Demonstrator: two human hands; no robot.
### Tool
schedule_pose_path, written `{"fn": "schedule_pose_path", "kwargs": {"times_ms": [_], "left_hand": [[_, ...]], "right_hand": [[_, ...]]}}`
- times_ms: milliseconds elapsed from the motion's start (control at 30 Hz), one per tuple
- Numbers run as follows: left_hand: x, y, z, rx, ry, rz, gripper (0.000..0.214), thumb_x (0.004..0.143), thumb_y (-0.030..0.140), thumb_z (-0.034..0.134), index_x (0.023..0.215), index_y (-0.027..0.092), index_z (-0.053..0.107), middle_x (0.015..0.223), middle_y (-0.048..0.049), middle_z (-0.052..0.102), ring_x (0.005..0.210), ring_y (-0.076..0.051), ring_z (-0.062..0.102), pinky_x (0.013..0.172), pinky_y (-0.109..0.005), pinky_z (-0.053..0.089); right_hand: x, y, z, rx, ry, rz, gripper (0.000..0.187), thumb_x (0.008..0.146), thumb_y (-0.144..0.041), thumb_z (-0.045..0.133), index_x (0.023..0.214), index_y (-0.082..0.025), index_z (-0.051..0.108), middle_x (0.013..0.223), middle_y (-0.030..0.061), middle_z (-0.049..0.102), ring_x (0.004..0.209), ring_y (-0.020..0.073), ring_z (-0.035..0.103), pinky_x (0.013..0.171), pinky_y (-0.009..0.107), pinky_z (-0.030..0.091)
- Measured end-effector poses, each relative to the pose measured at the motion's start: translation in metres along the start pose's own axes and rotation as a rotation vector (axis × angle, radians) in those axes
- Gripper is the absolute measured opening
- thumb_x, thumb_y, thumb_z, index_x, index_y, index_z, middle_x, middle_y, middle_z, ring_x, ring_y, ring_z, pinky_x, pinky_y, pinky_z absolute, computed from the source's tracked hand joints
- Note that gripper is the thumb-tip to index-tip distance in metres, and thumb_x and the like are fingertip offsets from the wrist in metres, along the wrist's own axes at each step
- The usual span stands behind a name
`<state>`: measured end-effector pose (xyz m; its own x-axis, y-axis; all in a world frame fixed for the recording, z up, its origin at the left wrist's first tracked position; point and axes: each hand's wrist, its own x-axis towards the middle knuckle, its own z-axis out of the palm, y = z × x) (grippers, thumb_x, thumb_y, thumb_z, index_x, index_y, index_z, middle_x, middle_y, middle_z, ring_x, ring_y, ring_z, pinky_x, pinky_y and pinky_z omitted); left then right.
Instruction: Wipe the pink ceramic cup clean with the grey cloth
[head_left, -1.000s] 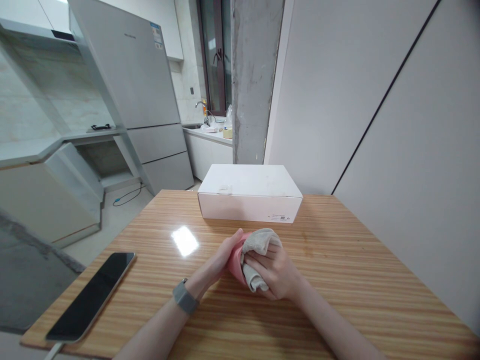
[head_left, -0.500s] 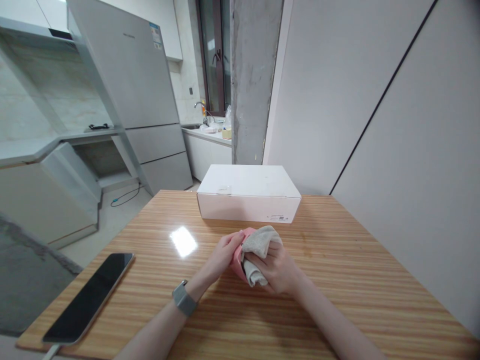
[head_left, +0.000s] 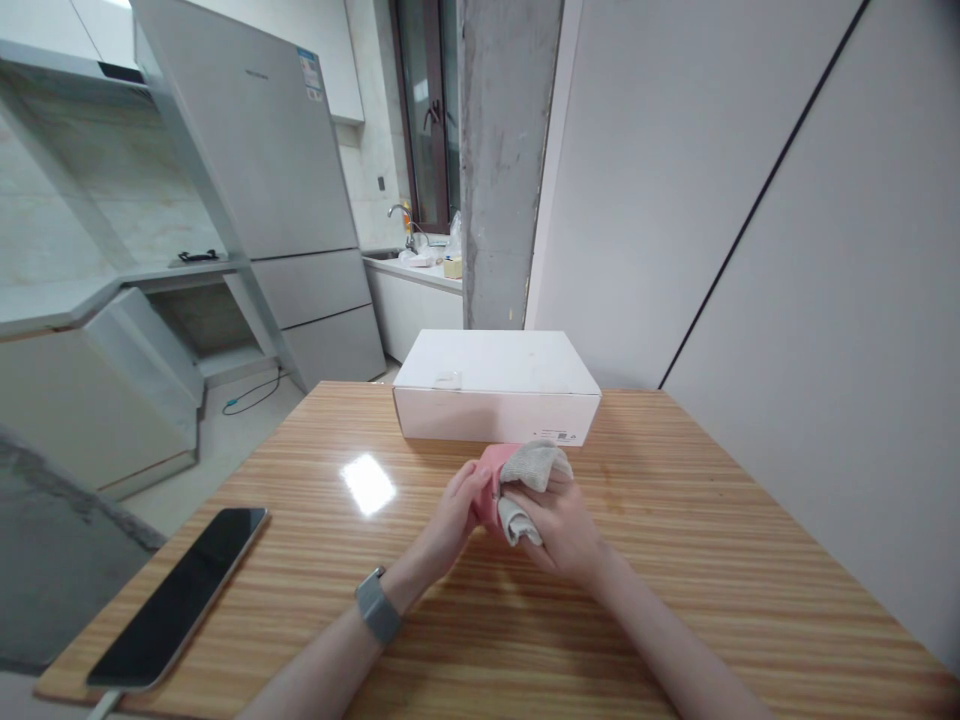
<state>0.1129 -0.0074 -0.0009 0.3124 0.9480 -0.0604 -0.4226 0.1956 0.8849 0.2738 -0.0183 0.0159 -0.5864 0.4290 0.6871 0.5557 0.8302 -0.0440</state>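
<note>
My left hand (head_left: 456, 515) grips a pink object (head_left: 491, 478) by its left side, fingers wrapped round it. It looks like a small, hollow container, but most of it is covered. A light grey cloth (head_left: 536, 466) is bunched in my right hand (head_left: 562, 528), which presses it against the right side of the pink object. One fold of the cloth hangs below the fingers. Both hands are above the wooden table (head_left: 315, 590), just in front of a white box (head_left: 499, 412). A grey watch sits on my left wrist.
A black-screened phone (head_left: 180, 595) with a white cable lies at the table's left edge. Beyond the table are a tall fridge (head_left: 255, 150), a sink counter (head_left: 420, 280) and a bare concrete column (head_left: 499, 170). A pale wall (head_left: 825, 300) borders the right side.
Both hands have moved slightly away from me and to the right, with the pink object and the cloth. The pink object is tilted differently. Box and phone have stayed put.
</note>
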Motion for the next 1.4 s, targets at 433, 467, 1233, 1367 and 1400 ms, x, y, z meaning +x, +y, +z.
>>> {"fn": "schedule_pose_path", "kwargs": {"times_ms": [433,467,1233,1367,1400], "left_hand": [[-0.001,0.026,-0.004,0.383,-0.055,0.078,0.042,0.085,0.047,0.053,0.104,0.013,0.07,0.109,-0.0092,0.069,0.106,-0.026,0.057,0.098,-0.037,0.039],[-0.002,0.024,-0.004,0.366,-0.024,0.067,0.042,0.084,0.047,0.055,0.107,0.014,0.068,0.112,-0.0092,0.068,0.109,-0.026,0.056,0.098,-0.037,0.039],[0.001,0.012,-0.001,0.191,-0.011,0.088,0.037,0.085,0.041,0.058,0.111,0.015,0.067,0.118,-0.0095,0.067,0.112,-0.026,0.057,0.1,-0.037,0.039],[0.001,0.0,0.0,0.096,0.09,0.094,0.038,0.076,0.041,0.069,0.105,0.016,0.064,0.105,-0.008,0.069,0.097,-0.023,0.061,0.086,-0.033,0.046],[0.002,-0.002,0.0,0.097,0.11,0.123,0.037,0.075,0.04,0.071,0.102,0.016,0.064,0.101,-0.0068,0.069,0.094,-0.022,0.061,0.084,-0.032,0.046]], "right_hand": [[0.004,-0.011,0.006,0.013,-0.046,-0.103,0.031,0.085,-0.033,0.041,0.097,-0.015,0.063,0.093,0.0123,0.071,0.092,0.0292,0.061,0.087,0.044,0.044],[0.004,-0.01,0.006,0.004,-0.043,-0.092,0.03,0.085,-0.032,0.041,0.098,-0.016,0.063,0.096,0.012,0.071,0.094,0.0296,0.061,0.089,0.045,0.043],[0.002,-0.007,0.011,0.027,-0.056,0.058,0.03,0.088,-0.036,0.037,0.096,-0.018,0.061,0.098,0.0117,0.069,0.097,0.03,0.058,0.09,0.046,0.039],[0.006,-0.009,0.01,-0.038,0.011,0.196,0.03,0.091,-0.028,0.036,0.104,-0.016,0.06,0.098,0.0119,0.07,0.099,0.0289,0.059,0.094,0.045,0.038],[0.007,-0.009,0.01,-0.041,0.015,0.211,0.031,0.092,-0.027,0.035,0.105,-0.015,0.06,0.097,0.0118,0.071,0.098,0.0286,0.06,0.094,0.045,0.039]]}}
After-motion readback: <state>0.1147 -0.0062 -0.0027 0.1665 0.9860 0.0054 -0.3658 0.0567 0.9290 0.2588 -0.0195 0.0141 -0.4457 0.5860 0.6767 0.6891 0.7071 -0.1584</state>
